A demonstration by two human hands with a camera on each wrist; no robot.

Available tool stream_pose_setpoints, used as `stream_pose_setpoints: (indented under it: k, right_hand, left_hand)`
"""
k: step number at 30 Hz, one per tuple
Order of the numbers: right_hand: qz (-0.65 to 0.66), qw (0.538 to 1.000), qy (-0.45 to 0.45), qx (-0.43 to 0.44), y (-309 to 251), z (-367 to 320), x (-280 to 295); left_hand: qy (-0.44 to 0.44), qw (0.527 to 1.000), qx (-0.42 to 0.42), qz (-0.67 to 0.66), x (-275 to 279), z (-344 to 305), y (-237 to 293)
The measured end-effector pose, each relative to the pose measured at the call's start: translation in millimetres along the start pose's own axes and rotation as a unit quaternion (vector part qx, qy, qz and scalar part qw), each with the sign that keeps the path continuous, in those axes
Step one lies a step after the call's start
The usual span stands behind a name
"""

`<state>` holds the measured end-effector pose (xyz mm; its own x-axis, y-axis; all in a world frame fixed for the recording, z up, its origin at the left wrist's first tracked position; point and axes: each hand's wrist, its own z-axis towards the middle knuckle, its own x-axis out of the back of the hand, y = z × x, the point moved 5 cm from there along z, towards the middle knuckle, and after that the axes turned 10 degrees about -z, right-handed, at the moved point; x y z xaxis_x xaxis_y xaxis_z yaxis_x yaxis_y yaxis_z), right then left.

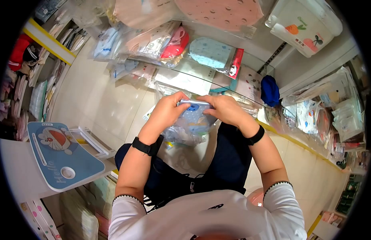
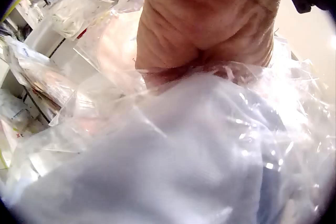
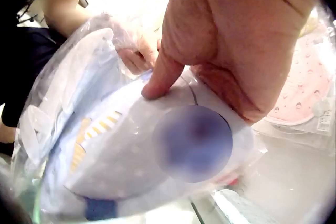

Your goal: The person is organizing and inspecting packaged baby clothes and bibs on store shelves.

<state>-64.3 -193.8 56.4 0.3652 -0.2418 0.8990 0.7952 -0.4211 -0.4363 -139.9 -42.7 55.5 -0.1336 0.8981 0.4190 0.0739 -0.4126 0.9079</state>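
Observation:
Held up between both hands is a light blue, patterned cloth item (image 1: 195, 116) in a clear plastic bag. My left hand (image 1: 167, 112) grips its top left edge, thumb on the near side. In the left wrist view the fingers of that hand (image 2: 210, 19) are hidden behind the crinkled plastic (image 2: 283, 108). My right hand (image 1: 227, 108) pinches the top right edge. The right wrist view shows the right thumb (image 3: 163, 79) pressing on the white-blue cloth (image 3: 136, 161), above a round blue patch and yellow-striped shapes. More loose plastic hangs below the hands.
Ahead is a glass shelf with bagged goods, including a light blue patterned piece (image 1: 209, 52) and a red cap (image 1: 177, 44). A white bin (image 1: 305, 24) stands at the upper right. A blue cartoon-printed tray table (image 1: 61, 156) is at the left. Packed shelves line both sides.

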Motion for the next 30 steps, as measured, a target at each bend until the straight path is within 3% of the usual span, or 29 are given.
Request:
stream_pose_setpoints:
  k: [2, 4, 7, 9, 11, 13, 16, 19, 20, 24, 27, 29, 30]
  right_hand:
    - [0.023, 0.999, -0.041, -0.011, 8, 3, -11]
    - [0.013, 1.000, -0.012, 0.003, 10, 3, -8]
    - [0.018, 0.999, 0.030, 0.030, 9, 4, 0]
    - [0.009, 0.999, 0.024, 0.026, 8, 11, 10]
    - [-0.092, 0.995, 0.020, 0.010, -2, 22, 23]
    - [0.113, 0.992, 0.040, 0.028, -3, 39, 31]
    - [0.129, 0.987, 0.070, 0.061, -6, 60, 29]
    - [0.059, 0.992, 0.101, 0.051, -10, 70, 18]
    - [0.056, 0.992, 0.105, 0.042, -12, 70, 17]
    - [0.054, 0.985, 0.161, -0.001, 0, 66, 17]
    - [0.200, 0.961, 0.160, -0.104, 42, 59, 20]
    - [0.284, 0.931, 0.203, -0.106, 85, 55, 13]
    - [0.341, 0.905, 0.192, -0.168, 92, 44, 17]
  left_hand:
    - [0.031, 0.996, -0.087, 0.017, -1, -2, -3]
    - [0.072, 0.995, -0.068, 0.018, 7, -2, 2]
    - [0.043, 0.999, -0.008, -0.023, 18, 1, -1]
    - [0.020, 0.994, -0.037, -0.103, 13, 9, -23]
    - [0.060, 0.990, -0.005, -0.124, 29, 12, -4]
    - [0.107, 0.975, -0.094, -0.172, 48, 21, -3]
    - [0.159, 0.953, -0.154, -0.209, 67, 20, 3]
    - [0.206, 0.952, -0.168, -0.150, 76, 18, -3]
    - [0.211, 0.962, -0.128, -0.114, 81, 18, -6]
    - [0.358, 0.917, -0.169, -0.035, 117, 10, -17]
    - [0.461, 0.861, -0.084, -0.198, 149, -8, -39]
    - [0.468, 0.843, -0.048, -0.262, 162, -14, -54]
    - [0.471, 0.832, -0.030, -0.292, 167, -17, -63]
